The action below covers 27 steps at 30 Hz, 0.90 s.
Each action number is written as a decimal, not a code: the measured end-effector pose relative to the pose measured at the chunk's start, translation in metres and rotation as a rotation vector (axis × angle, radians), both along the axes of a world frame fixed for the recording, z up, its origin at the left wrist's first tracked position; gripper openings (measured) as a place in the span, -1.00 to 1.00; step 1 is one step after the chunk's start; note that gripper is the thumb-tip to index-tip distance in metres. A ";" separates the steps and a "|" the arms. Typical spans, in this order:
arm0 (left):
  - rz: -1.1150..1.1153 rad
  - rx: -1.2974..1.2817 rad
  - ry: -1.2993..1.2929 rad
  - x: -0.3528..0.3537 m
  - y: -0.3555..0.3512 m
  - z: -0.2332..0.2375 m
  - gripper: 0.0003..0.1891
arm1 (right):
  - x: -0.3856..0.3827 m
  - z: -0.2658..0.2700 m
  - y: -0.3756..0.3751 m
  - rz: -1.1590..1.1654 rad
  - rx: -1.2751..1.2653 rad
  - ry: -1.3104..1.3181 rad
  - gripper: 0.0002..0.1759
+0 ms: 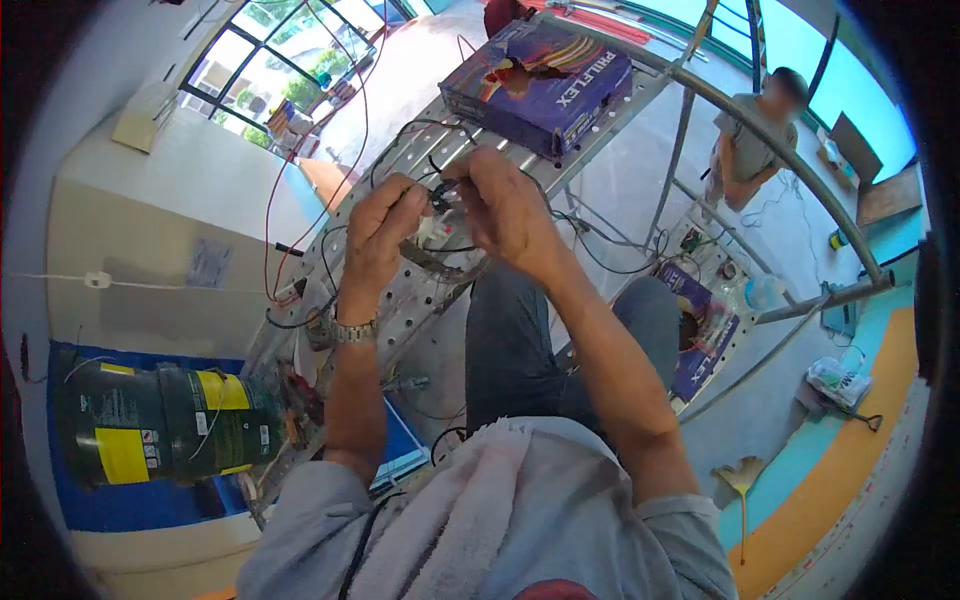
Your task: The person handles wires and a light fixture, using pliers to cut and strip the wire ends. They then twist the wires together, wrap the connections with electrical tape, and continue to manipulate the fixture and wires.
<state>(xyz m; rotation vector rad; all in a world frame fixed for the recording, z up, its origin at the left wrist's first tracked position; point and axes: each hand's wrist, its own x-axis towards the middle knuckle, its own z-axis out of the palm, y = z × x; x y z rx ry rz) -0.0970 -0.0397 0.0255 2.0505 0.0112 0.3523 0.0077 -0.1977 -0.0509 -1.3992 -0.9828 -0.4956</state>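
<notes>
My left hand (380,232), with a metal watch at the wrist, pinches a small bunch of black wires (440,196). Close beside it, my right hand (503,208) has its fingers pressed together on the same dark wires. Both hands are above a perforated metal platform (400,160). A small whitish piece with a red spot (436,230) shows just below the fingertips. Black cable loops around the hands and over the platform. The fine ends between the fingers are too small to make out.
A purple PHILFLEX box (540,85) lies on the platform ahead. Another purple box (700,340) is on a lower platform at right. Curved metal scaffold tubing (790,150) crosses the right side. A person (762,140) stands beyond. Dark buckets (165,420) are at left.
</notes>
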 end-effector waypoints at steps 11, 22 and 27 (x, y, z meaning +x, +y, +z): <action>0.000 0.310 -0.080 0.005 -0.005 -0.002 -0.71 | 0.030 -0.009 -0.065 -0.239 -0.336 -0.293 -0.58; -0.029 0.431 -0.080 0.007 -0.009 -0.005 -0.71 | 0.035 -0.031 -0.094 -0.349 -0.357 -0.078 -0.57; -0.036 0.404 -0.079 0.007 -0.012 -0.005 -0.73 | 0.037 -0.033 -0.091 -0.377 -0.257 0.004 -0.66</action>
